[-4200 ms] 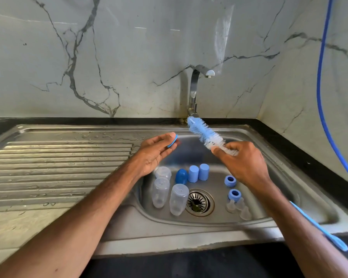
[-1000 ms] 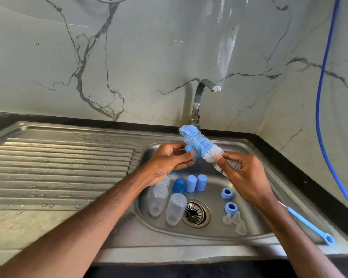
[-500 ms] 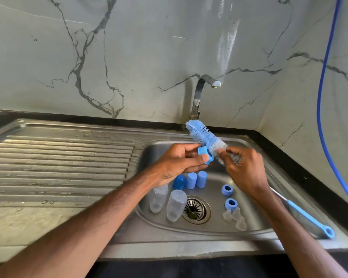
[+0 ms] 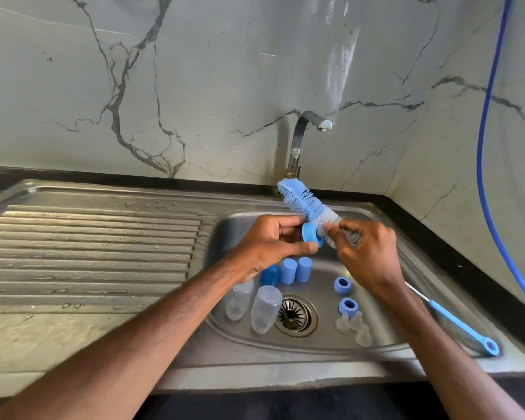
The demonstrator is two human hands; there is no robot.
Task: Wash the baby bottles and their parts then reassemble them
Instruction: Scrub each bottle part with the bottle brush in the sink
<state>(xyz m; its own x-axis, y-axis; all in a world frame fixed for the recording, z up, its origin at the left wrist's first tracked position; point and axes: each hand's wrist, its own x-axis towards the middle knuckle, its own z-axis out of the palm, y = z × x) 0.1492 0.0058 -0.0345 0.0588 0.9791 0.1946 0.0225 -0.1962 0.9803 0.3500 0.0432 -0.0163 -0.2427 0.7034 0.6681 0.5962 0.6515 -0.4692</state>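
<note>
My left hand (image 4: 267,244) pinches a blue bottle ring (image 4: 310,234) above the sink basin (image 4: 406,268). My right hand (image 4: 365,256) grips a blue-and-white bottle brush (image 4: 303,204) by its bristles, and the bristles press against the ring. The brush's blue handle (image 4: 461,325) trails back under my right wrist. In the basin lie clear bottles (image 4: 265,307), three blue caps (image 4: 288,271), two blue rings (image 4: 343,285) and three clear teats (image 4: 353,325).
The tap (image 4: 303,137) stands behind the basin with no water running. A ribbed steel draining board (image 4: 88,253) with water drops spreads to the left. The drain (image 4: 294,315) sits mid-basin. A blue hose (image 4: 485,147) hangs down the right wall.
My hands have come together: the ring in my left hand now meets the brush bristles. The brush has tilted a little between frames while I work it against the ring.
</note>
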